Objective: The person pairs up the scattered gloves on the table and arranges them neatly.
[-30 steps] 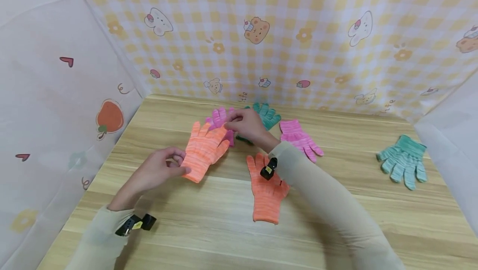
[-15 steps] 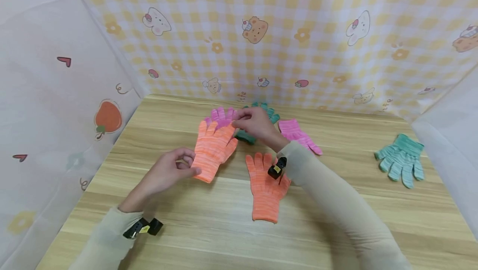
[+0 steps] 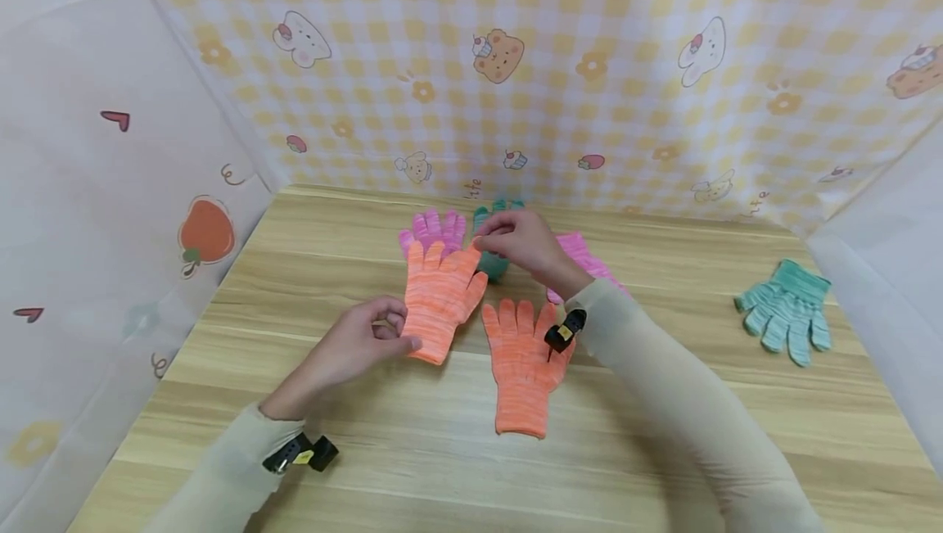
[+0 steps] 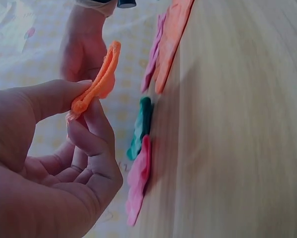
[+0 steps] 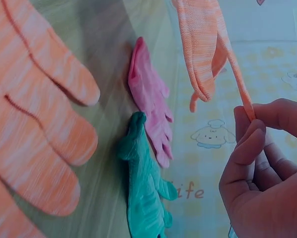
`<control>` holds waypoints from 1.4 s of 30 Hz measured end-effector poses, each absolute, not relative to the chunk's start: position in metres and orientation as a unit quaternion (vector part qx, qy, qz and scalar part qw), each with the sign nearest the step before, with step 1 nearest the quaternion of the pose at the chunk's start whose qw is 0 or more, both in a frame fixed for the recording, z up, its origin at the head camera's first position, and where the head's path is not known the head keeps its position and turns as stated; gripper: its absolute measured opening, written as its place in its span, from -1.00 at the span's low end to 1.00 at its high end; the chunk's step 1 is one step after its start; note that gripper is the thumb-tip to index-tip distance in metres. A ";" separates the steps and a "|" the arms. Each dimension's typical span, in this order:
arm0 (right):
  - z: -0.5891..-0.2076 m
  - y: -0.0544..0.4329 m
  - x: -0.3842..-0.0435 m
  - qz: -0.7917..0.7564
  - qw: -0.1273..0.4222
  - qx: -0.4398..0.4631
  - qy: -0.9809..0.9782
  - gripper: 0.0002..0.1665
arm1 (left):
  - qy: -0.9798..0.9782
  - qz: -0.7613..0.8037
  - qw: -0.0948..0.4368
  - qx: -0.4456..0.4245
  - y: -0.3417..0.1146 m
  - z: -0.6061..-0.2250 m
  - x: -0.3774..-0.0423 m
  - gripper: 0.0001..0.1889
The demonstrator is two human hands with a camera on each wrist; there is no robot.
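Orange glove (image 3: pixel 440 291), raised at mid-frame, spans the left hand (image 3: pixel 368 341), thumb and fingers pinching its cuff (image 3: pixel 430 345), and the right hand (image 3: pixel 521 245), pinching one glove fingertip (image 5: pixel 247 106); light, even tension should keep it flat.

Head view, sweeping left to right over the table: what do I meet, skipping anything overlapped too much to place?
Left hand → held orange glove → flat orange glove → pale green glove.
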State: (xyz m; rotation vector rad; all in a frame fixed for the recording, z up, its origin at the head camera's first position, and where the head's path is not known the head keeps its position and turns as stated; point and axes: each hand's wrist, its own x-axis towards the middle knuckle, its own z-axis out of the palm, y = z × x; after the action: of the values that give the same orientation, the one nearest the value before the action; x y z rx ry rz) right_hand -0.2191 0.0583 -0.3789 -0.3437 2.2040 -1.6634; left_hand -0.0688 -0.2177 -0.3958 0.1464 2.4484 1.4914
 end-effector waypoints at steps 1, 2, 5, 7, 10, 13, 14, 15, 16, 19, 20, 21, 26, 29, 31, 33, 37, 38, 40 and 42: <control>-0.379 0.060 -0.219 -0.589 0.179 -0.121 0.778 -0.81 | 0.844 0.516 0.137 0.052 -0.216 -0.396 -0.069 -0.60; -0.379 0.062 -0.219 -0.589 0.180 -0.118 0.779 -0.81 | 0.842 0.518 0.138 0.053 -0.214 -0.397 -0.069 -0.61; -0.380 0.068 -0.218 -0.591 0.182 -0.111 0.778 -0.81 | 0.836 0.526 0.145 0.059 -0.208 -0.399 -0.068 -0.63; -0.380 0.071 -0.217 -0.592 0.182 -0.108 0.778 -0.81 | 0.832 0.531 0.148 0.064 -0.204 -0.400 -0.068 -0.63; -0.380 0.077 -0.215 -0.590 0.180 -0.105 0.780 -0.80 | 0.825 0.539 0.155 0.072 -0.198 -0.401 -0.068 -0.63; -0.380 0.083 -0.213 -0.588 0.178 -0.103 0.782 -0.79 | 0.822 0.541 0.162 0.079 -0.193 -0.402 -0.068 -0.62; -0.381 0.085 -0.213 -0.586 0.178 -0.103 0.784 -0.78 | 0.820 0.542 0.166 0.082 -0.192 -0.403 -0.068 -0.62; -0.381 0.087 -0.212 -0.583 0.179 -0.100 0.786 -0.78 | 0.820 0.541 0.168 0.086 -0.190 -0.403 -0.068 -0.62; -0.381 0.090 -0.211 -0.582 0.179 -0.098 0.787 -0.77 | 0.819 0.541 0.170 0.090 -0.189 -0.404 -0.068 -0.62; -0.381 0.097 -0.208 -0.579 0.177 -0.094 0.791 -0.75 | 0.818 0.539 0.176 0.102 -0.184 -0.405 -0.067 -0.65; -0.381 0.099 -0.206 -0.577 0.176 -0.093 0.792 -0.74 | 0.817 0.538 0.179 0.105 -0.182 -0.406 -0.067 -0.65; -0.382 0.102 -0.206 -0.575 0.175 -0.093 0.794 -0.73 | 0.818 0.536 0.181 0.109 -0.180 -0.406 -0.067 -0.66; -0.382 0.113 -0.201 -0.569 0.176 -0.093 0.798 -0.70 | 0.813 0.533 0.199 0.121 -0.169 -0.409 -0.067 -0.70; -0.382 0.121 -0.197 -0.569 0.174 -0.086 0.799 -0.71 | 0.812 0.531 0.204 0.131 -0.161 -0.410 -0.066 -0.74; -0.382 0.126 -0.195 -0.569 0.172 -0.085 0.799 -0.72 | 0.811 0.531 0.207 0.136 -0.157 -0.410 -0.065 -0.76; -0.383 0.132 -0.193 -0.571 0.171 -0.086 0.799 -0.73 | 0.810 0.530 0.211 0.138 -0.151 -0.412 -0.064 -0.78; -0.386 0.141 -0.188 -0.574 0.177 -0.078 0.795 -0.72 | 0.797 0.541 0.232 0.134 -0.142 -0.415 -0.060 -0.79; -0.386 0.143 -0.186 -0.573 0.179 -0.076 0.796 -0.71 | 0.794 0.543 0.237 0.133 -0.140 -0.416 -0.060 -0.78; -0.387 0.147 -0.184 -0.573 0.179 -0.071 0.797 -0.69 | 0.788 0.548 0.246 0.135 -0.136 -0.418 -0.057 -0.78; -0.389 0.150 -0.181 -0.573 0.182 -0.066 0.796 -0.68 | 0.786 0.548 0.250 0.139 -0.132 -0.420 -0.055 -0.77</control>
State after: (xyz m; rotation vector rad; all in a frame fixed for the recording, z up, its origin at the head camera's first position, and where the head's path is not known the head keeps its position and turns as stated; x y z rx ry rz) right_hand -0.1815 0.1497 -0.3887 -0.1877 2.2482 -1.6178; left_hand -0.0553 -0.1319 -0.4198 0.3789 2.1393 1.4930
